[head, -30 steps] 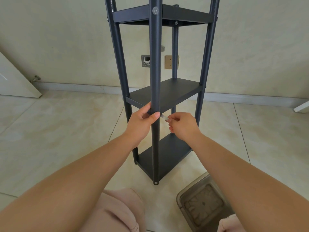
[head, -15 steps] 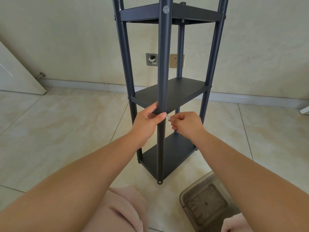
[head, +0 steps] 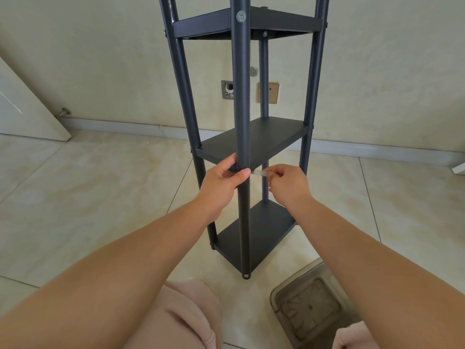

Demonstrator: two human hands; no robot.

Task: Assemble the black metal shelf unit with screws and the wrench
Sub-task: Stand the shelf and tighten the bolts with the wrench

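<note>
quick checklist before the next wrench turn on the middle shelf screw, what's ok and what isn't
1. Front post steadied: ok. The left hand grips the front post at middle shelf level.
2. Wrench held: ok. The right hand pinches the wrench, which reaches toward the post.
3. Wrench seated on the screw: cannot tell. The left thumb and the post hide its tip.
4. Shelf unit standing upright on the floor: ok.
5. Top shelf screw in place: ok, its head shows on the post.
6. Room for the wrench to swing: ok, open space right of the post.
</note>
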